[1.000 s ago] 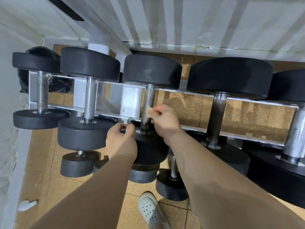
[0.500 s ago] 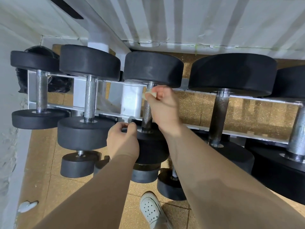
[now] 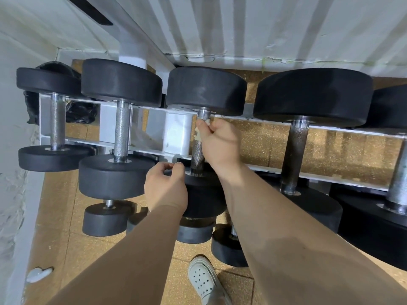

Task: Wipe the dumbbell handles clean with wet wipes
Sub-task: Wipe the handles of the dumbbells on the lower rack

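Rails of a white-painted metal rack (image 3: pixel 176 137) carried a row of black, round-headed dumbbells with knurled steel bars, lying side by side. On the third dumbbell (image 3: pixel 204 91) from the left, the right hand (image 3: pixel 220 143) was curled round the upper part of the grey knurled handle (image 3: pixel 197 155), close under the far head. A crumpled, pale yellowish wet wipe (image 3: pixel 198 133) was pinched between its fingers and the steel. Below that hand the handle looked darker than the bars to its left.

The left hand (image 3: pixel 165 188) gripped the rim of the same dumbbell's near head (image 3: pixel 207 199), with thumb and forefinger hooked over the top edge just beside the handle's collar.

Two smaller dumbbells (image 3: pixel 121 133) lay on the rack to the left. A larger dumbbell with a dark bar (image 3: pixel 295 155) lay to the right, and beyond it another was cut off by the frame edge. Under the rack, small dumbbells (image 3: pixel 105 221) sat near the tan speckled floor (image 3: pixel 66 249). A white perforated clog (image 3: pixel 203 280) showed on the floor between the forearms. Behind the rack rose a white ribbed wall (image 3: pixel 242 25), and something black and crumpled (image 3: pixel 77 115) sat behind the leftmost dumbbell.
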Available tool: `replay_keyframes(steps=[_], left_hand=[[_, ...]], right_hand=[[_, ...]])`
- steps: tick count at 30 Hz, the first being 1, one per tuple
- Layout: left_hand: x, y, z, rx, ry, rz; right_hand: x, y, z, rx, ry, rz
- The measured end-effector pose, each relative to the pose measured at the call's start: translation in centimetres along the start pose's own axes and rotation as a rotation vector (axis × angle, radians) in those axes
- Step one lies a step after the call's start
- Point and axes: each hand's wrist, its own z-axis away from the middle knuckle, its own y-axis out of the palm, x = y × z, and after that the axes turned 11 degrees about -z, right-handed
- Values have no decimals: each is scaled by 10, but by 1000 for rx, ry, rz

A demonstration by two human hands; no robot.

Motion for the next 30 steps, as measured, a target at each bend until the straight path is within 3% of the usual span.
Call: replay_keyframes(steps=[2,7,13,19,25,28,30], left_hand=[[-1,-1,0,8,-2,-3],[0,-1,0,17,-9,-11],[1,0,1,6,-20,-17],[0,-1,1,17,-32,-11],[1,-2,0,26,-39,-12],[1,-2,-2,38,-40,-21],[2,-1,-3,42,-38,-31]], right_hand=[[-6,-2,9,19,-63,-26],[-17,-23,21,307,-109,161],[0,-9,2,90,-43,-270],[-15,-19,26,253,-165,-114],[3,2,1,-5,-293,-33],[-7,-14,15,223,-428,201],[-12,-26,24,460,-386,322]])
